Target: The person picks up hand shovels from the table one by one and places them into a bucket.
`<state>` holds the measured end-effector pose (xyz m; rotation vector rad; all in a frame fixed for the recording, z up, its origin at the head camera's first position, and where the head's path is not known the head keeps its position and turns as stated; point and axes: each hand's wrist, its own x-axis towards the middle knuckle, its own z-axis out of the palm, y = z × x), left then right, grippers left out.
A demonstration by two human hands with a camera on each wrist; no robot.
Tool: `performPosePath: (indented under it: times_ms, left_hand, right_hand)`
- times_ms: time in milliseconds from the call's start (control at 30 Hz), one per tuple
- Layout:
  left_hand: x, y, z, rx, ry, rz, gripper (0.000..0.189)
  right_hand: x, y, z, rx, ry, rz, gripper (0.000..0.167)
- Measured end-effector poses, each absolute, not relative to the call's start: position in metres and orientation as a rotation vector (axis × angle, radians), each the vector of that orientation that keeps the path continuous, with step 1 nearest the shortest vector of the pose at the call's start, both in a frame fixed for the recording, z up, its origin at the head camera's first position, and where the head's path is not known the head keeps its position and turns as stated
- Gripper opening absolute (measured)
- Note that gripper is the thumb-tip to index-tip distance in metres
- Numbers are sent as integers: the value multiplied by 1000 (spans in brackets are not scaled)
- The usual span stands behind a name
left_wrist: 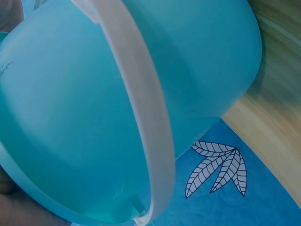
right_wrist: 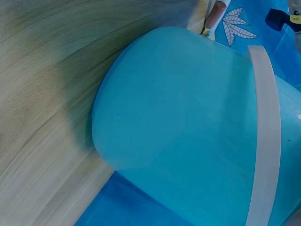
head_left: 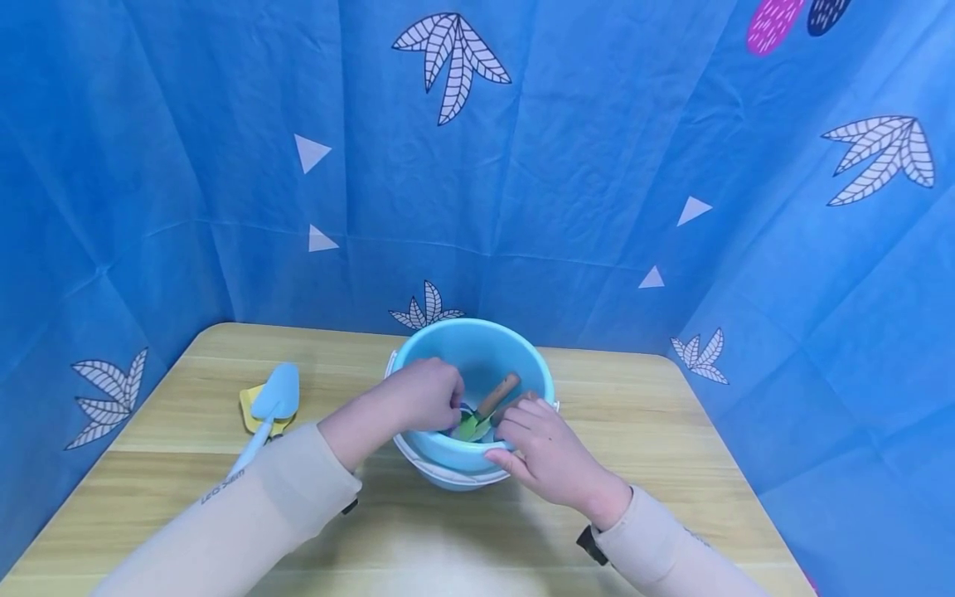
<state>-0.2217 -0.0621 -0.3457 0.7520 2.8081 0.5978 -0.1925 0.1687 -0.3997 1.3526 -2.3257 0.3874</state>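
Note:
A light blue bucket (head_left: 470, 340) stands upright on the wooden table, its white handle (left_wrist: 141, 113) lowered round its side. Inside lie a small tool with a wooden handle (head_left: 498, 395) and a green part (head_left: 470, 426); a second brown handle shows partly by the right fingers. My left hand (head_left: 429, 394) reaches over the left rim, fingers bent down inside. What its fingertips touch is hidden. At the front right, my right hand (head_left: 548, 452) grips the rim, with its thumb outside and fingers inside. The right wrist view shows mostly the bucket's outer wall (right_wrist: 174, 122).
On the table's left lie a light blue toy shovel (head_left: 276, 396) and a yellow piece (head_left: 249, 406) partly under it. My left sleeve covers part of the shovel's handle. A blue patterned cloth (head_left: 597, 166) hangs behind and beside the wooden table (head_left: 619, 398).

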Motion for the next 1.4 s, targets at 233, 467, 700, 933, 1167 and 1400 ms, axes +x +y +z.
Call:
performPosePath:
  times_ms: [233,467,700,933,1167,1400]
  left_hand:
    - [-222,-63,-348,776,2827,616,30]
    - [-221,-67,-347,794,2851,650,31]
    - [-218,-72,-344,768,2930,631,20]
    - [-212,-83,-341,749,3050,614,12]
    - [-203,-96,-342,736,3207,682,14]
    - [-192,-119,-344,603,3317,792,23]
  right_hand:
    - [-192,168,-400,1352,-2305,375,40]
    - [-191,168,-399,1346,-2317,384,43]
    - [-191,169,-400,1347,-2313,380,41]
    - [-191,168,-400,1354,-2301,371,41]
    - [-191,167,-400,1350,-2310,378,43]
    - [-190,166,-401,1349,-2313,401,46]
